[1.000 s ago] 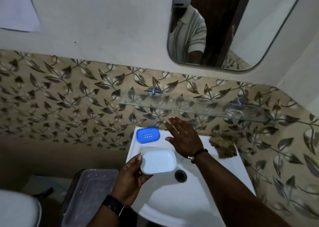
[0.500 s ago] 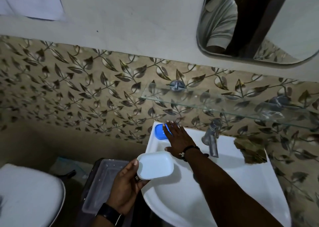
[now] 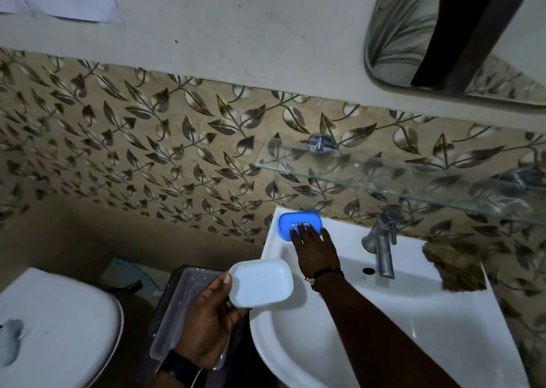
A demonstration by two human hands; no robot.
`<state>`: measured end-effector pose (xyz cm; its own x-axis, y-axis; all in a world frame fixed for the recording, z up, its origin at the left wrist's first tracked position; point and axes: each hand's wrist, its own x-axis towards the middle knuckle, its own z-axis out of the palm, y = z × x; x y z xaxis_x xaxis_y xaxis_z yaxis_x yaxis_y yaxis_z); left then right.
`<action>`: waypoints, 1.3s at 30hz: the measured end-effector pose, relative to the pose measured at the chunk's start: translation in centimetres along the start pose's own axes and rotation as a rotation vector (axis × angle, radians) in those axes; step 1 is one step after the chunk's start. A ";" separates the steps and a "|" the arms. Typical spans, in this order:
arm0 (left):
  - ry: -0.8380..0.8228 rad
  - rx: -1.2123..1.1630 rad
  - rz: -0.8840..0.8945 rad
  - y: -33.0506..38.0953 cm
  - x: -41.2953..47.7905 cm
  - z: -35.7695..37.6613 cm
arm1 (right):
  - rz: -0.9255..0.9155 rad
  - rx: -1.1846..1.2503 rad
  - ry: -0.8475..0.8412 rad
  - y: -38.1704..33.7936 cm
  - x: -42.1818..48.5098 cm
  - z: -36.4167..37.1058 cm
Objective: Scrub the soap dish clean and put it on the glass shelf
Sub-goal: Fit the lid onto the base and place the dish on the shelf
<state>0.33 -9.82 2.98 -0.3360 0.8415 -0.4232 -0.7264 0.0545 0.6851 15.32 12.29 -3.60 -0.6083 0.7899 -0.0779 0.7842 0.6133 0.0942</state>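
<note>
The white sink (image 3: pixel 443 314) fills the lower right, fixed against the leaf-patterned tiles, and the glass shelf (image 3: pixel 384 178) is mounted on the wall just above it, bare where it can be seen, so room is left for the dish once it is clean. A tap (image 3: pixel 381 244) stands at the back of the basin, shut off, with no water seen running. A brown rag (image 3: pixel 452 262) lies on the right rim, likely kept there for wiping.

The white tray of the soap dish (image 3: pixel 261 282) is held by the left hand (image 3: pixel 206 322) over the sink's left edge, thumb on its near rim and fingers hidden beneath, hollow side up; the grip is closed on it, probably to keep it over the basin for scrubbing. The blue drainer insert (image 3: pixel 298 223) lies on the sink's back left corner. The right hand (image 3: pixel 314 247) is laid flat over it, fingertips touching its slotted top, the grip not closed around it; it is judged to be about to be picked up.
</note>
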 end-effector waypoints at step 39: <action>-0.381 0.128 0.086 -2.9 0.0 9.7 | -0.147 0.884 0.330 6.3 -14.2 -16.9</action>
<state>8.27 -4.75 6.76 -0.1282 0.9835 -0.1278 -0.6171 0.0218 0.7866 26.84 5.02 14.87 -0.6064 0.7489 0.2671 0.4236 0.5886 -0.6886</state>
